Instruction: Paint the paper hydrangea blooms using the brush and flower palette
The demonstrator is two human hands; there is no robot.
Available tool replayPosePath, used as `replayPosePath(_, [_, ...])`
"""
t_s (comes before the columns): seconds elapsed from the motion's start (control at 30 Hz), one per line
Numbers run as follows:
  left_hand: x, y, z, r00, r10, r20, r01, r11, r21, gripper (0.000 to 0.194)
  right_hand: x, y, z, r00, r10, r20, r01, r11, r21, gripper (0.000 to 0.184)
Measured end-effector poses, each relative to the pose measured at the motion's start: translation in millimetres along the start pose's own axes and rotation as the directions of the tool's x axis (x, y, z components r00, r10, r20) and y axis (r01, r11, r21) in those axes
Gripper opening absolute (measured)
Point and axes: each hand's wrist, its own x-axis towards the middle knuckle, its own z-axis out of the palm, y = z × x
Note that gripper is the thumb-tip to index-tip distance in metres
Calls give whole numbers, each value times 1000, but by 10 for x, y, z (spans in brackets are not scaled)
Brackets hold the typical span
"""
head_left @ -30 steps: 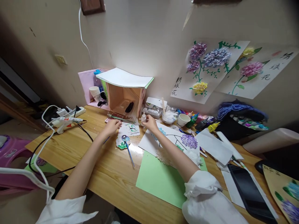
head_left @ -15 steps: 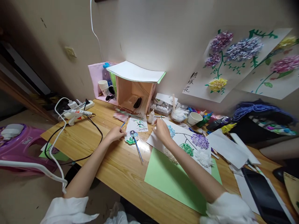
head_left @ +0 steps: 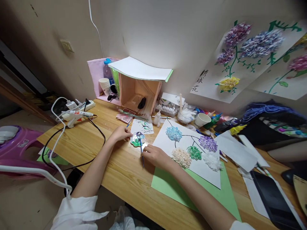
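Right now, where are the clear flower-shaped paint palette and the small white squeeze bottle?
Clear flower-shaped paint palette [head_left: 136, 141], head view: its green-smeared middle.
Small white squeeze bottle [head_left: 157, 119], head view: middle of its body.

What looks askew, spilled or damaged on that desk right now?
No clear spill or damage shows. The flower picture lies askew over the green sheet, their edges not lining up. Atop the box, the white sheets bow and overhang its sides. The paintbrush at the right hand looks in order.
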Motion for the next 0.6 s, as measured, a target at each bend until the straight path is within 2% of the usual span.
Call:
replayPosePath(0.17, [22,-69,25,1000,19,-17,-19,1000,8,23,36,28,-4,992,9,-122,1,996,84,17])
replayPosePath(0.27, [11,-90,35,999,26,-39,-25,999,23,22,88,44,-7,965,133,-225,-81,970,227,13])
replayPosePath(0.37, [-30,-80,54,997,33,-71,-31,999,32,21,162,56,6,875,357,-327,-235,904,357,10])
replayPosePath(0.43, [-61,-62,75,994,33,-100,-29,999,37,20,216,65,10,810,477,-342,-329,852,408,11])
replayPosePath(0.5, [-85,-43,97,991,29,-127,-24,999,43,19,264,80,-1,761,564,-321,-399,796,455,17])
replayPosePath(0.6, [-101,-24,124,988,22,-151,-14,999,51,17,308,110,-40,722,625,-297,-425,740,522,22])
